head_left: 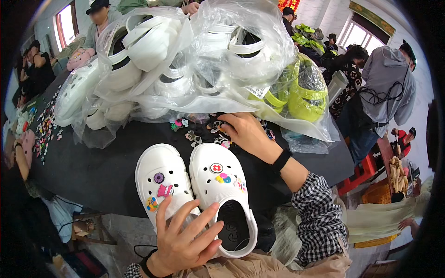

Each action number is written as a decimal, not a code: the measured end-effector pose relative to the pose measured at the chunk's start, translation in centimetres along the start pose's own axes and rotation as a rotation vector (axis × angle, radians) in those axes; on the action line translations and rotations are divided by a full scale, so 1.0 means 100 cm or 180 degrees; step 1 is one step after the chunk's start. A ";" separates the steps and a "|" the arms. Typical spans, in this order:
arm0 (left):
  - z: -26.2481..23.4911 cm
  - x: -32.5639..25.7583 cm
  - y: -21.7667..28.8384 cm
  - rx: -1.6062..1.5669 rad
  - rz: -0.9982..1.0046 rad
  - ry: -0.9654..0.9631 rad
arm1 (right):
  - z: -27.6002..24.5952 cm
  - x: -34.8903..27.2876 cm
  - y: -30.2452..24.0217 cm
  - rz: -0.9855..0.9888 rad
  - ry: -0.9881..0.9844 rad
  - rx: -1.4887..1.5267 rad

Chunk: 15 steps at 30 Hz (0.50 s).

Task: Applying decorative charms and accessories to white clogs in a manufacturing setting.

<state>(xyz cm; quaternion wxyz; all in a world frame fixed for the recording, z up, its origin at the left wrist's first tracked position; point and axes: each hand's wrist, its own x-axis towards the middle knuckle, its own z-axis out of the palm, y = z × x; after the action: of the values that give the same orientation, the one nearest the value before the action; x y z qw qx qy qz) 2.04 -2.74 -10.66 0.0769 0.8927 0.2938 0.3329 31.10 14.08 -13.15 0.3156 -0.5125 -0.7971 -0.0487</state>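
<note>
Two white clogs (160,171) lie side by side in front of me, toes pointing away, with colourful shoe charms (165,190) set in their holes. The right clog (218,157) carries a round red-and-white charm (216,168) and more charms below it. My left hand (187,234) rests over the heel half of the clogs with its fingers spread. Beyond the toes, my right hand (249,134) reaches into a pile of loose shoe charms (192,136). Its fingers are bent together at the pile, and what they pinch is hidden.
Clear plastic bags of white clogs (153,46) are heaped along the far side of the black table (106,185). Bagged lime-green clogs (308,97) stand at the right. More loose charms (46,120) lie at the far left. Other people work around; a red stool (361,173) stands right.
</note>
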 end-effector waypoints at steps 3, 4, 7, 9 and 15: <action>0.000 0.001 -0.001 0.0011 0.0009 0.0012 | 0.008 0.006 0.004 -0.0209 -0.0375 0.0136; 0.001 0.000 0.000 -0.0004 -0.0014 0.0023 | 0.009 0.006 0.003 -0.0224 -0.0377 0.0153; 0.001 0.001 0.000 -0.0038 -0.0004 0.0064 | 0.006 0.007 0.002 0.0065 -0.0441 0.0221; 0.001 0.001 -0.001 -0.0026 0.0002 0.0065 | 0.002 0.004 0.001 -0.0027 -0.0214 0.0474; 0.000 0.001 -0.001 -0.0047 0.0000 0.0084 | -0.031 0.003 -0.032 0.0250 -0.0397 0.1579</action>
<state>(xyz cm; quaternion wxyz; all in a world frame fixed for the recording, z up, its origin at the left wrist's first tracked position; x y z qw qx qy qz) 2.11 -2.61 -10.61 0.0797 0.8877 0.2923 0.3468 29.67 11.60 -9.72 0.3836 -0.4520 -0.7820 0.1923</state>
